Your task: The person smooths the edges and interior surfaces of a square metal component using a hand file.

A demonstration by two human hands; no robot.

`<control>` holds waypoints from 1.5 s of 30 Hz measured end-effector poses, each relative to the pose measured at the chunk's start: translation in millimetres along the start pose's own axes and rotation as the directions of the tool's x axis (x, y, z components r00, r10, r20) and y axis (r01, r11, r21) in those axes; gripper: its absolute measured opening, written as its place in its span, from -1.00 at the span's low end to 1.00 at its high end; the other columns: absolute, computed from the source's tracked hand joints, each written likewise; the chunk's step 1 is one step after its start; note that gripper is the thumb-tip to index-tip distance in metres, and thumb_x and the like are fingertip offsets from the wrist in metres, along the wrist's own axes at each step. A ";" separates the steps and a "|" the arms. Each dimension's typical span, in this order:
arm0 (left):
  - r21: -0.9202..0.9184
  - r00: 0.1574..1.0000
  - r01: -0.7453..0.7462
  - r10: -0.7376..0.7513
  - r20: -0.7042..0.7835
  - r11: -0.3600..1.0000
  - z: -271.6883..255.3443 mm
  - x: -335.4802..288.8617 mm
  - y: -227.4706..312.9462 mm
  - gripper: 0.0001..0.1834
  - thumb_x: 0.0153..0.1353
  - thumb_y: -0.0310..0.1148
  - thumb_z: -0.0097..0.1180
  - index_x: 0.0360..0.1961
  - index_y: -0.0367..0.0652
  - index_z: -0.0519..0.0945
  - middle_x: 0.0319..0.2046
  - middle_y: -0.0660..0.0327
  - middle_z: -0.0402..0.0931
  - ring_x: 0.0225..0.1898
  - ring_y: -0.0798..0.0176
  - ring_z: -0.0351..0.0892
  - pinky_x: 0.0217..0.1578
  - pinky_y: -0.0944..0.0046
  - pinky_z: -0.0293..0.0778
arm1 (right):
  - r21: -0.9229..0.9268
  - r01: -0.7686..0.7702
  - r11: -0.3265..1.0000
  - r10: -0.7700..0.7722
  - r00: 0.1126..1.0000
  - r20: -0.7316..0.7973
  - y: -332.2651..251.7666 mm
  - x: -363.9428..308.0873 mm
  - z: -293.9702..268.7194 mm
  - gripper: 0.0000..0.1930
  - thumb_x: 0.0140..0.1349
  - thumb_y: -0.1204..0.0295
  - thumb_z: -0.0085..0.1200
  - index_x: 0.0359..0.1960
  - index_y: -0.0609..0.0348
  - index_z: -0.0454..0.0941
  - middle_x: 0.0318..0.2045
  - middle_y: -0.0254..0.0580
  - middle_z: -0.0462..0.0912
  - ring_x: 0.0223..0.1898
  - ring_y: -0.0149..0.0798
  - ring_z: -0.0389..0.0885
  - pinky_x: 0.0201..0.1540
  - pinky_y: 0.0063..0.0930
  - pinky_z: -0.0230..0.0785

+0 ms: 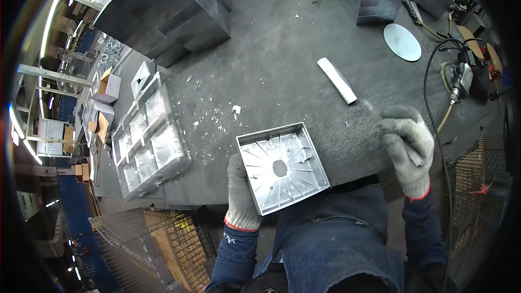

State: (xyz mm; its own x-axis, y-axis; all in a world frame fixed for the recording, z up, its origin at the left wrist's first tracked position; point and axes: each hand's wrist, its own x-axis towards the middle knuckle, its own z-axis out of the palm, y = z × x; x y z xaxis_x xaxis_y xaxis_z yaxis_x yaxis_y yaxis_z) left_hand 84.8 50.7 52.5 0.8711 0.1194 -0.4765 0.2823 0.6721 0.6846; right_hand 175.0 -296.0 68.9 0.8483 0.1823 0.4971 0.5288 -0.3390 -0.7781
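My left hand [240, 195], in a grey knit glove with a red cuff edge, grips the left side of a square cast-metal cover [298, 154]. The cover's open, ribbed inside faces up, with a rough hole at its centre. It is tilted over the near edge of the workbench [271, 76]. Off to the right, my gloved right hand [410, 146] is closed around a slim hand tool [415, 158]. The tool's end shows below the fingers, and a blurred tip seems to point up and left. Its exact kind is unclear.
A white cylindrical bar [336, 80] lies beyond the cover. White chips litter the bench. A plastic-wrapped divided tray [149, 138] sits left; dark blocks [168, 13] stand behind. To the right are a white disc [402, 42], a sander [458, 82] and a hose. Wire baskets [154, 244] stand below.
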 end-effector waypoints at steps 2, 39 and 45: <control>0.045 0.999 -0.024 0.026 -0.035 0.999 2.9 0.1 2.9 -0.24 0.84 0.17 -0.05 0.67 -0.28 0.47 0.50 -0.10 0.65 0.48 -0.08 0.73 0.46 -0.10 0.75 | -0.240 0.075 0.968 -0.063 0.996 0.060 13.7 5.4 -13.3 -0.77 0.37 0.59 0.46 0.04 0.29 0.84 0.29 0.10 0.79 0.17 -0.11 0.83 0.24 -0.21 0.72; 0.747 0.623 -0.552 0.411 0.665 -0.372 47.6 -2.6 97.2 -0.26 0.07 -0.77 0.38 0.36 -0.19 0.76 0.25 -0.09 0.81 0.32 -0.16 0.85 0.39 -0.06 0.72 | -0.445 0.158 0.882 -0.103 0.984 0.145 41.8 4.7 0.2 -0.62 0.22 0.74 0.39 0.04 0.12 0.93 0.17 0.25 0.81 0.20 0.24 0.88 0.25 -0.04 0.78; 0.665 0.579 -0.110 0.496 0.647 -0.739 43.7 -15.3 106.0 -0.39 0.07 -0.69 0.43 0.22 -0.16 0.84 0.04 -0.04 0.79 0.13 -0.13 0.83 0.20 -0.03 0.77 | -0.277 0.063 0.959 -0.078 0.996 -0.045 37.6 2.7 -1.1 -0.64 0.26 0.86 0.32 -0.01 0.22 0.92 -0.07 0.04 0.81 -0.03 -0.05 0.86 0.01 -0.17 0.73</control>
State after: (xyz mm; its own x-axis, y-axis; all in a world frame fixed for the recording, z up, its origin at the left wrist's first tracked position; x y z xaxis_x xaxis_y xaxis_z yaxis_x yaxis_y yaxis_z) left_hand 118.9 88.2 156.4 0.9047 -0.0705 0.4201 -0.0370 -0.9955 -0.0873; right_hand 197.1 -309.3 41.4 0.8022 0.1668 0.5733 0.5532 -0.5691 -0.6084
